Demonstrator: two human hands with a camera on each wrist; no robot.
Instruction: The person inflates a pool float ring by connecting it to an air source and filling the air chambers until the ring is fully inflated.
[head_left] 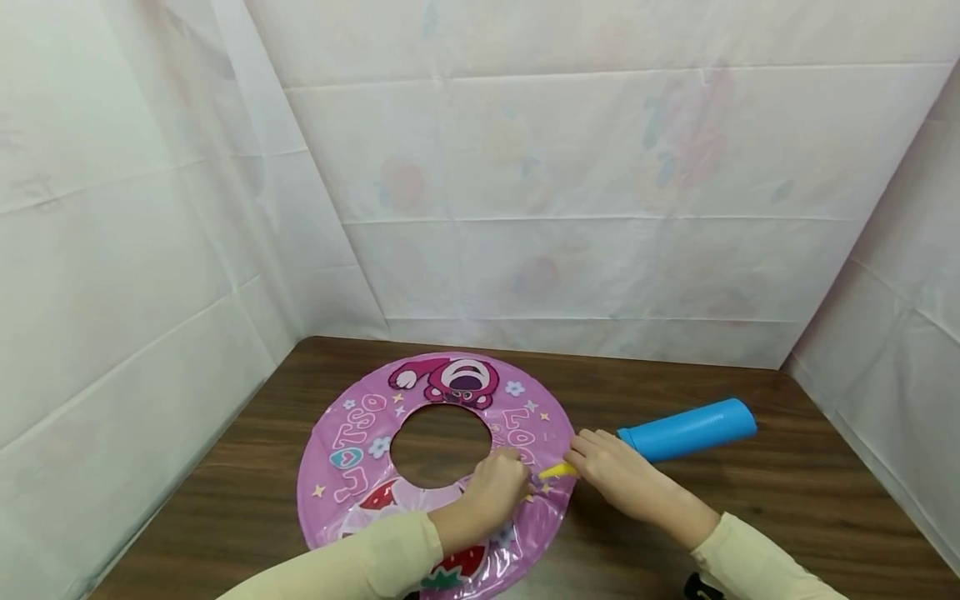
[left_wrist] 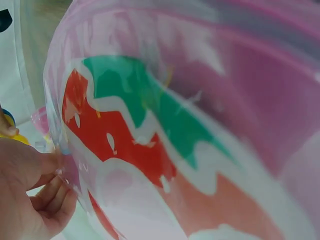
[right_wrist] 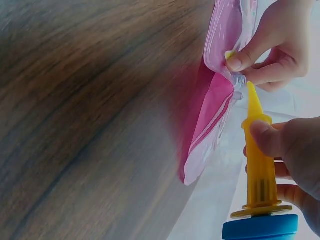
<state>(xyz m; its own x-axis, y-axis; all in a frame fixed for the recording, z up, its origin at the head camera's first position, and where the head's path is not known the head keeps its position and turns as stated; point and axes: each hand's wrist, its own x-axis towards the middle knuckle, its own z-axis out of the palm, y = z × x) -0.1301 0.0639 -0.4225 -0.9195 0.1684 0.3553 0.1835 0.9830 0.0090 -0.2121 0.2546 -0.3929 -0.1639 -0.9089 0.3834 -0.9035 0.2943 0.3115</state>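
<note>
A pink inflatable swim ring with a bear, lettering and strawberries lies on the table. My left hand pinches its film on the right side, beside a clear valve. In my right hand is a hand air pump with a blue barrel; the fingers grip its yellow nozzle section. The nozzle's narrow tip points at the valve and sits very close to it; whether they touch, I cannot tell. In the left wrist view, the ring's strawberry print fills most of the picture, and the thumb and fingers hold its edge.
The brown wood-grain table extends around the ring and pump. White printed sheeting hangs behind it and along the left and right sides.
</note>
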